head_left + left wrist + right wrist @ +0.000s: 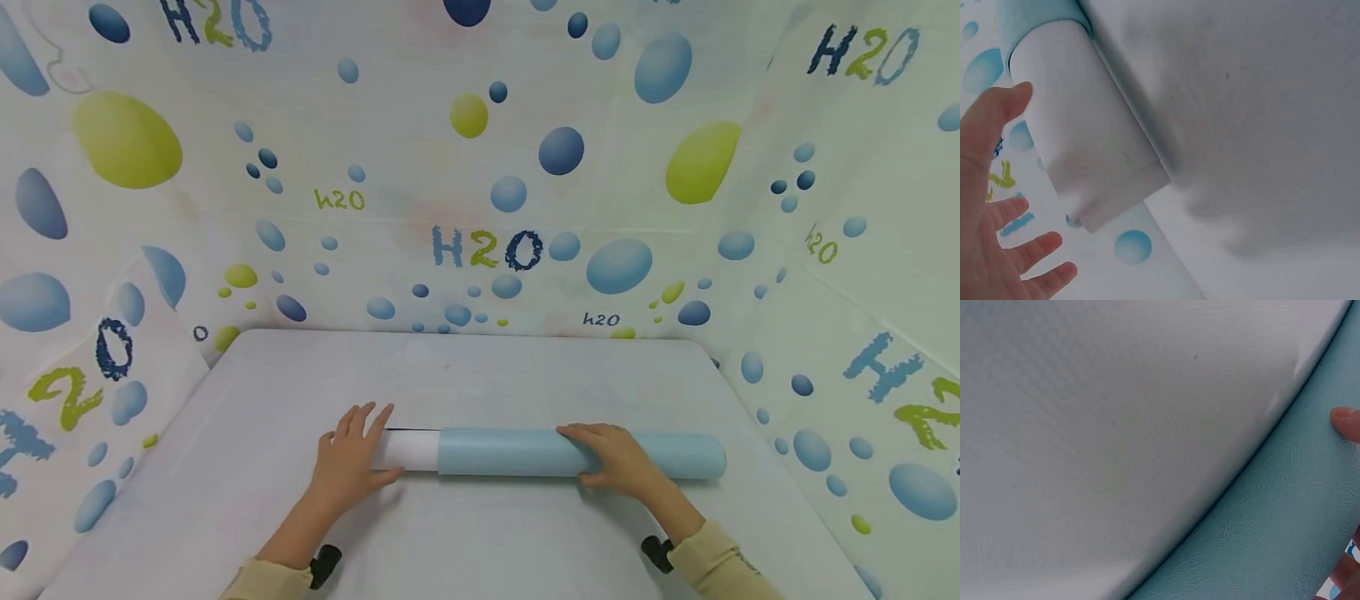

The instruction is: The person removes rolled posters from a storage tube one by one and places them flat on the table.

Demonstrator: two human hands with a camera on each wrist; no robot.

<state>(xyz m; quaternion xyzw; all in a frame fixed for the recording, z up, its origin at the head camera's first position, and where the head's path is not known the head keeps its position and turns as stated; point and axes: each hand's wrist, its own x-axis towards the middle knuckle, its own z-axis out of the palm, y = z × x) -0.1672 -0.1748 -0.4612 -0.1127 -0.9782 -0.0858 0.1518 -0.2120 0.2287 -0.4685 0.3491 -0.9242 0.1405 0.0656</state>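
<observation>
A light-blue roll (510,452) of leather-grained sheet lies crosswise on the white table. From its left end sticks out a white inner part (408,450), whose outer end shows in the left wrist view. Over that white end hovers my left hand (347,462), fingers spread and fairly straight; the thumb is at or very near its side, and contact is hard to tell. My right hand (618,458) straddles the blue roll right of its middle and grips it, thumb on the near side and fingers over the far side. The right wrist view shows only its thumb (1346,424) and bits of fingers.
The white tabletop (465,542) stretches around the roll, with its far edge against a white sheet (405,150) printed with blue and green drops and lettering. Dark wrist-worn devices (326,567) sit at both sleeves.
</observation>
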